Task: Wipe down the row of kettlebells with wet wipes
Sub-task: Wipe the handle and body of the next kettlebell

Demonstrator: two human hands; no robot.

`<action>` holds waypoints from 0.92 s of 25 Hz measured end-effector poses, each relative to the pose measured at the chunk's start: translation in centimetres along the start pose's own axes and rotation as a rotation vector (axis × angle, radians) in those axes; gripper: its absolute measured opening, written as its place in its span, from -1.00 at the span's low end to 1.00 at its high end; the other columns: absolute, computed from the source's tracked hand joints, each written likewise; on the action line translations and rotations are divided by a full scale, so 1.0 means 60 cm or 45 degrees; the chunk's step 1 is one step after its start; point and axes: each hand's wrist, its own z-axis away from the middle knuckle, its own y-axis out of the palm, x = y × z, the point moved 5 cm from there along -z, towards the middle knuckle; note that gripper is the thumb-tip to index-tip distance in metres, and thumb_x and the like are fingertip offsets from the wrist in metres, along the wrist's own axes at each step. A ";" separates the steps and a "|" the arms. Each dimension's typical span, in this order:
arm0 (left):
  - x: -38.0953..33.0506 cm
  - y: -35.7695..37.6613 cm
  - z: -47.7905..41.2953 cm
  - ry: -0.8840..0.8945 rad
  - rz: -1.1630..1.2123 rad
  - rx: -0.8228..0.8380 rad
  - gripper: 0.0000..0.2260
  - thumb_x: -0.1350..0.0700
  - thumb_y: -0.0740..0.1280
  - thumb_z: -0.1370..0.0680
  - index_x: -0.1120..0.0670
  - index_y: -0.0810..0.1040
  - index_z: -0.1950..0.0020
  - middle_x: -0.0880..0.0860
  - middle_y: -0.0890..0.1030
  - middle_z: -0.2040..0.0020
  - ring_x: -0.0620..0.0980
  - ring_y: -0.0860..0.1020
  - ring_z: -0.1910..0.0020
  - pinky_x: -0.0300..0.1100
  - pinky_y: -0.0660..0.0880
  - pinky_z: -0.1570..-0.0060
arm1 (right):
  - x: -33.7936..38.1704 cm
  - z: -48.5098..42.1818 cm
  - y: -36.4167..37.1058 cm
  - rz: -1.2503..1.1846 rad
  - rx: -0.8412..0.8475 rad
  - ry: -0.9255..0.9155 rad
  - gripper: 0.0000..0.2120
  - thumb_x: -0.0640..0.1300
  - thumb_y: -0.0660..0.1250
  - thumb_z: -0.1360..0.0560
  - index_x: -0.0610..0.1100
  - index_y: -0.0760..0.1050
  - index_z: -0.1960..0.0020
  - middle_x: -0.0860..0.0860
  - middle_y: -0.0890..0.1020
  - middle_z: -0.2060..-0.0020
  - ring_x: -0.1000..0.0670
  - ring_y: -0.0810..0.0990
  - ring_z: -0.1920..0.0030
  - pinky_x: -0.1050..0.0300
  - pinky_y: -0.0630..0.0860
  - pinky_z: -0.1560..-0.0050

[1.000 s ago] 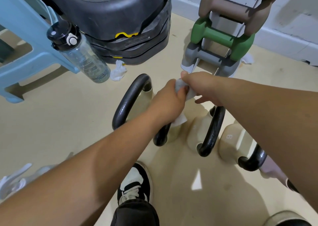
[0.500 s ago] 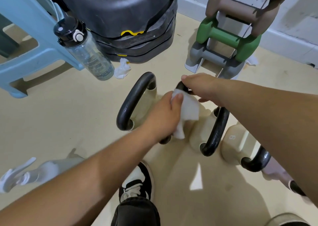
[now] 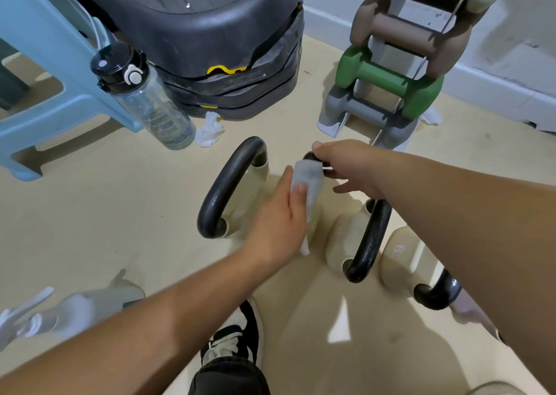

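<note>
Cream kettlebells with black handles stand in a row on the floor. My left hand (image 3: 279, 214) holds a white wet wipe (image 3: 308, 181) wrapped over the handle of the second kettlebell, whose body is mostly hidden under my hands. My right hand (image 3: 350, 166) grips the far end of that same black handle (image 3: 313, 157). The leftmost kettlebell (image 3: 228, 184) stands free beside my left hand. To the right are a third kettlebell (image 3: 368, 238) and a fourth kettlebell (image 3: 403, 259) marked 6.
A clear water bottle (image 3: 144, 96) leans by a blue stool (image 3: 45, 93). A crumpled used wipe (image 3: 209, 130) lies near stacked black step platforms (image 3: 210, 33). A dumbbell rack (image 3: 388, 78) stands behind. A spray bottle (image 3: 69, 310) lies at the lower left, my shoe (image 3: 231, 337) below.
My left hand has slid the wipe along the second kettlebell's handle, first toward me, then back up toward the far end. My right hand has stayed on the handle's far end.
</note>
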 end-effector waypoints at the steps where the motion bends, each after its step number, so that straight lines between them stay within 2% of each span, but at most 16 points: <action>1: -0.017 0.000 -0.027 -0.044 -0.057 0.067 -0.53 -0.20 -0.02 -0.69 0.00 0.38 -0.48 0.11 0.63 -0.22 0.14 0.59 -0.19 0.05 0.51 -0.19 | -0.002 0.000 -0.004 -0.065 -0.005 0.014 -0.63 0.15 0.18 -0.62 -0.02 0.50 -0.30 0.03 0.61 -0.22 0.01 0.62 -0.16 -0.16 0.52 -0.27; 4: -0.073 0.003 -0.116 -0.191 -0.224 0.248 -0.61 -0.06 0.03 -0.72 0.18 0.51 -0.20 0.19 0.61 -0.17 0.14 0.54 -0.06 -0.10 0.39 0.03 | -0.008 0.003 -0.022 -0.170 -0.066 0.033 -0.58 0.14 0.13 -0.63 -0.08 0.44 -0.35 -0.07 0.64 -0.19 -0.10 0.69 -0.08 -0.14 0.59 -0.20; 6: -0.101 0.007 -0.157 -0.285 -0.463 0.396 -0.70 0.04 0.08 -0.72 0.16 0.50 0.04 0.24 0.60 -0.28 0.14 0.50 -0.01 -0.15 0.34 0.07 | -0.008 0.000 -0.031 -0.137 -0.133 0.016 -0.59 0.13 0.11 -0.63 -0.12 0.48 -0.27 -0.13 0.66 -0.13 -0.15 0.71 -0.05 -0.12 0.61 -0.17; 7: -0.109 0.011 -0.172 -0.288 -0.608 0.469 -0.70 0.05 0.10 -0.71 0.12 0.46 0.14 0.22 0.59 -0.32 0.17 0.54 -0.05 -0.16 0.35 0.07 | -0.008 -0.003 -0.032 -0.128 -0.169 0.008 -0.59 0.14 0.11 -0.61 -0.12 0.49 -0.25 -0.13 0.65 -0.13 -0.16 0.71 -0.04 -0.11 0.62 -0.15; 9: -0.115 0.018 -0.185 -0.262 -0.822 0.546 -0.69 0.04 0.13 -0.70 0.08 0.40 0.21 0.18 0.59 -0.33 0.19 0.58 -0.24 -0.16 0.37 0.05 | -0.002 -0.008 -0.029 -0.107 -0.245 0.008 -0.54 0.16 0.11 -0.58 -0.11 0.47 -0.30 -0.09 0.60 -0.19 -0.16 0.67 -0.05 -0.09 0.63 -0.12; 11: -0.112 0.020 -0.176 -0.179 -0.851 0.464 -0.74 0.06 0.19 -0.66 0.07 0.39 0.22 0.17 0.63 -0.24 0.18 0.60 -0.20 -0.16 0.39 0.10 | 0.005 -0.009 -0.026 -0.081 -0.309 0.020 -0.52 0.14 0.09 -0.58 -0.13 0.45 -0.35 -0.08 0.58 -0.22 -0.18 0.64 -0.11 -0.10 0.60 -0.15; 12: -0.105 0.016 -0.162 -0.139 -0.766 0.377 -0.84 0.10 0.22 -0.63 0.07 0.43 0.15 0.14 0.65 -0.15 0.18 0.61 -0.10 -0.14 0.41 0.15 | 0.008 -0.010 -0.024 -0.053 -0.316 0.021 -0.52 0.12 0.09 -0.58 -0.14 0.45 -0.34 -0.09 0.58 -0.21 -0.19 0.63 -0.14 -0.12 0.58 -0.18; 13: -0.094 0.012 -0.143 -0.082 -0.658 0.284 -0.95 0.13 0.22 -0.59 0.06 0.46 -0.01 0.10 0.64 -0.05 0.17 0.60 0.01 -0.11 0.41 0.24 | 0.009 -0.011 -0.021 -0.009 -0.301 0.017 -0.52 0.11 0.09 -0.57 -0.14 0.47 -0.32 -0.09 0.59 -0.20 -0.19 0.63 -0.15 -0.13 0.58 -0.19; 15: -0.069 0.009 -0.080 0.113 -0.486 0.107 -0.58 0.20 0.19 -0.54 -0.10 0.33 -0.37 0.07 0.58 0.10 0.15 0.57 0.17 -0.04 0.44 0.32 | 0.013 -0.009 -0.015 0.072 -0.223 0.004 -0.57 0.11 0.12 -0.55 -0.12 0.50 -0.25 -0.10 0.62 -0.15 -0.17 0.64 -0.12 -0.11 0.59 -0.16; 17: -0.027 0.008 -0.001 0.302 -0.363 -0.022 -0.31 0.20 0.22 -0.55 -0.26 0.08 -0.58 0.09 0.54 0.04 0.16 0.56 0.15 0.05 0.52 0.20 | 0.015 -0.005 -0.005 0.105 -0.131 -0.020 -0.62 0.09 0.16 -0.57 -0.13 0.51 -0.21 -0.12 0.61 -0.16 -0.15 0.63 -0.15 -0.08 0.59 -0.16; 19: 0.024 0.013 0.068 0.398 -0.244 -0.086 -0.24 0.18 0.26 -0.61 -0.25 -0.07 -0.65 0.09 0.48 -0.11 0.09 0.52 0.04 0.04 0.54 0.06 | 0.018 -0.002 0.001 0.145 -0.078 -0.060 -0.64 0.10 0.20 -0.58 -0.14 0.54 -0.18 -0.11 0.61 -0.17 -0.12 0.62 -0.17 -0.06 0.59 -0.17; 21: 0.059 0.019 0.109 0.492 -0.290 -0.088 -0.26 0.13 0.23 -0.64 -0.22 -0.13 -0.66 0.12 0.44 -0.21 0.06 0.50 0.01 0.01 0.57 0.07 | 0.016 0.002 0.002 0.192 -0.060 -0.099 -0.61 0.17 0.22 -0.58 -0.10 0.57 -0.16 -0.08 0.61 -0.17 -0.09 0.61 -0.16 -0.03 0.59 -0.16; 23: 0.059 0.018 0.107 0.567 -0.311 -0.130 -0.30 0.08 0.21 -0.64 -0.15 -0.11 -0.67 0.16 0.46 -0.24 0.10 0.52 0.01 -0.02 0.57 0.07 | 0.010 0.001 0.000 0.187 -0.049 -0.117 -0.59 0.23 0.21 -0.57 -0.05 0.59 -0.16 -0.04 0.60 -0.19 -0.07 0.60 -0.18 -0.04 0.58 -0.18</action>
